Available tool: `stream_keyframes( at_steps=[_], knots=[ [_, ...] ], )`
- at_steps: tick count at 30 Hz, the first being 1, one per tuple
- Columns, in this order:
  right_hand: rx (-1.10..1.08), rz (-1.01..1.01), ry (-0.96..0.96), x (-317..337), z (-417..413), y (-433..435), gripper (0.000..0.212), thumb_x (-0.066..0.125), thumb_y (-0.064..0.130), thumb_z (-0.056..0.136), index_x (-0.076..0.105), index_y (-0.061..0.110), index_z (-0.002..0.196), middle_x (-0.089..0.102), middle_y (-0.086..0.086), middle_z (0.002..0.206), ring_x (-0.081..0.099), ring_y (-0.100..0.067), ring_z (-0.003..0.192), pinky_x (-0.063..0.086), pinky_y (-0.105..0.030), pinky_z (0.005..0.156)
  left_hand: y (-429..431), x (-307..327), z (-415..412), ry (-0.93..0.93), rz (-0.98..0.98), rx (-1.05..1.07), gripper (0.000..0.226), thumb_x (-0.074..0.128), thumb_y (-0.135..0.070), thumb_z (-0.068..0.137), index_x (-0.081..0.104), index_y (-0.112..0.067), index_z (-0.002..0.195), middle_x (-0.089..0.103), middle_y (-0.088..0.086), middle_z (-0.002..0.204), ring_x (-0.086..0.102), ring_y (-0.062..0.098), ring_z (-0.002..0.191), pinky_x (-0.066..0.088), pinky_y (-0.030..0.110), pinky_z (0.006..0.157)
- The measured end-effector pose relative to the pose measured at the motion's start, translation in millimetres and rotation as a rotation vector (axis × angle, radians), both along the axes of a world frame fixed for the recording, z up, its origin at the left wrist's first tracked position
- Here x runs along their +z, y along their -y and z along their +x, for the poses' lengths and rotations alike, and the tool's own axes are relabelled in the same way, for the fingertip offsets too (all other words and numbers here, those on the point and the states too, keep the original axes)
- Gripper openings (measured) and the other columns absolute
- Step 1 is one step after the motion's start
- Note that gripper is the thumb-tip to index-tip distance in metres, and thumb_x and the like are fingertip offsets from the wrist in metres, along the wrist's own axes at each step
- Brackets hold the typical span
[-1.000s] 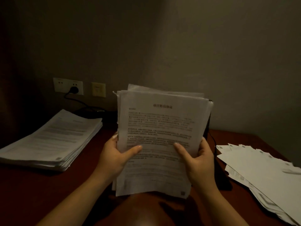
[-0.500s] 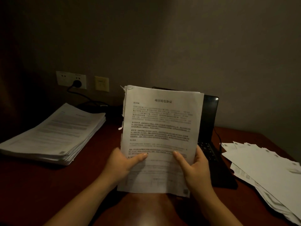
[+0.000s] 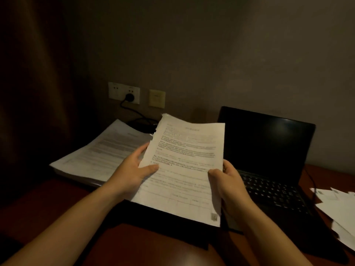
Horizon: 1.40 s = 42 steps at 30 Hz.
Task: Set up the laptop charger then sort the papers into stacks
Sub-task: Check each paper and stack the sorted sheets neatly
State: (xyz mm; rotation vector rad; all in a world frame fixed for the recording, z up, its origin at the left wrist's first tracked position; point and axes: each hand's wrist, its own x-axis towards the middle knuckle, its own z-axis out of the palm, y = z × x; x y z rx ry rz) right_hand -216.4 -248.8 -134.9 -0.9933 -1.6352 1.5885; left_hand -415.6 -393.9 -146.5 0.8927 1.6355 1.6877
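Observation:
Both hands hold a bundle of printed papers tilted back over the desk. My left hand grips its left edge, thumb on the front sheet. My right hand grips the right edge, thumb on top. A thick paper stack lies on the desk at the left, just beyond the bundle. An open black laptop with a dark screen stands at the right. The charger plug sits in the wall socket, and its black cable runs down behind the stack.
Loose white sheets are spread at the right edge of the dark red wooden desk. A second wall plate is beside the socket. A thin cable hangs by the laptop's right side. A dark curtain covers the left.
The bundle has dropped from upright in front of the laptop to a flatter tilt, shifted left toward the thick stack. The laptop screen is now uncovered. Both hands kept their hold.

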Motion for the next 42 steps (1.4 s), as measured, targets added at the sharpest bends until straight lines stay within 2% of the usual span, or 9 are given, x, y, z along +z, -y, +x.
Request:
stream_keyframes(
  at_steps=[6, 10, 16, 19, 21, 25, 28, 31, 42],
  knots=[
    [0.109, -0.047, 0.079, -1, -82, 1, 0.040, 0.055, 0.002, 0.099, 0.054, 0.017, 0.135, 0.073, 0.001, 0.109, 0.073, -0.020, 0.098, 0.059, -0.047, 0.091, 28, 26, -70, 0.021, -0.147, 0.081, 0.064, 0.061, 0.006, 0.092, 0.047, -0.037, 0.138, 0.071, -0.002, 0.111, 0.074, 0.016, 0.088, 0.061, 0.028, 0.063],
    [0.217, -0.091, 0.080, 3, -131, 8, 0.041, 0.052, -0.004, 0.098, 0.053, 0.023, 0.128, 0.074, -0.001, 0.103, 0.076, -0.020, 0.090, 0.062, -0.044, 0.083, 42, 39, -130, 0.016, -0.254, 0.103, 0.067, 0.063, 0.006, 0.090, 0.046, -0.029, 0.145, 0.071, 0.006, 0.117, 0.075, 0.024, 0.093, 0.062, 0.035, 0.071],
    [0.267, -0.016, 0.194, -7, -193, 11, 0.072, 0.066, -0.007, 0.087, 0.040, 0.013, 0.151, 0.073, -0.007, 0.105, 0.076, -0.022, 0.089, 0.064, -0.040, 0.076, 51, 31, -201, -0.091, -0.411, 0.125, 0.068, 0.067, 0.005, 0.088, 0.044, -0.018, 0.148, 0.070, 0.012, 0.114, 0.073, 0.026, 0.096, 0.061, 0.036, 0.078],
    [0.295, 0.137, 0.314, -13, -207, 18, 0.084, 0.069, -0.004, 0.086, 0.028, 0.018, 0.156, 0.066, -0.004, 0.111, 0.072, -0.020, 0.092, 0.062, -0.029, 0.067, 51, 17, -220, -0.322, -0.559, 0.132, 0.069, 0.073, -0.005, 0.087, 0.045, -0.023, 0.148, 0.068, -0.001, 0.112, 0.068, 0.016, 0.100, 0.056, 0.030, 0.083],
    [0.287, 0.341, 0.439, -19, -213, 20, 0.086, 0.069, 0.007, 0.088, 0.021, 0.024, 0.158, 0.060, -0.005, 0.126, 0.068, -0.021, 0.105, 0.063, -0.034, 0.077, 52, 9, -225, -0.509, -0.642, 0.160, 0.068, 0.075, -0.013, 0.087, 0.045, -0.028, 0.147, 0.061, -0.008, 0.119, 0.059, 0.009, 0.102, 0.047, 0.016, 0.075],
    [0.354, 0.550, 0.692, -33, -225, 27, 0.079, 0.055, 0.041, 0.089, 0.015, 0.028, 0.156, 0.048, -0.006, 0.143, 0.050, -0.029, 0.127, 0.048, -0.052, 0.103, 52, -7, -234, -0.494, -0.674, 0.180, 0.075, 0.071, -0.020, 0.090, 0.033, -0.032, 0.154, 0.053, -0.001, 0.140, 0.055, 0.010, 0.110, 0.045, 0.020, 0.084],
    [0.411, 0.563, 0.799, -47, -238, 34, 0.071, 0.038, 0.051, 0.091, 0.015, 0.026, 0.154, 0.040, -0.011, 0.152, 0.038, -0.033, 0.136, 0.028, -0.060, 0.114, 50, -14, -235, -0.482, -0.655, 0.082, 0.059, 0.061, -0.020, 0.096, 0.039, -0.035, 0.149, 0.061, -0.010, 0.125, 0.060, 0.000, 0.098, 0.049, 0.015, 0.078],
    [0.423, 0.593, 0.907, -54, -245, 39, 0.074, 0.027, 0.054, 0.100, -0.003, 0.024, 0.160, 0.018, -0.018, 0.162, 0.015, -0.037, 0.148, 0.007, -0.063, 0.119, 49, -18, -235, -0.511, -0.623, 0.037, 0.047, 0.060, -0.023, 0.098, 0.047, -0.038, 0.141, 0.061, -0.021, 0.113, 0.059, -0.009, 0.096, 0.049, 0.010, 0.078],
    [0.394, 0.616, 0.899, -59, -239, 53, 0.075, 0.025, 0.054, 0.100, -0.004, 0.021, 0.161, 0.013, -0.018, 0.165, 0.006, -0.035, 0.152, -0.003, -0.065, 0.118, 58, -19, -229, -0.539, -0.621, 0.043, 0.042, 0.067, -0.029, 0.095, 0.056, -0.035, 0.135, 0.064, -0.017, 0.117, 0.057, -0.009, 0.097, 0.044, 0.008, 0.079]
  ],
)
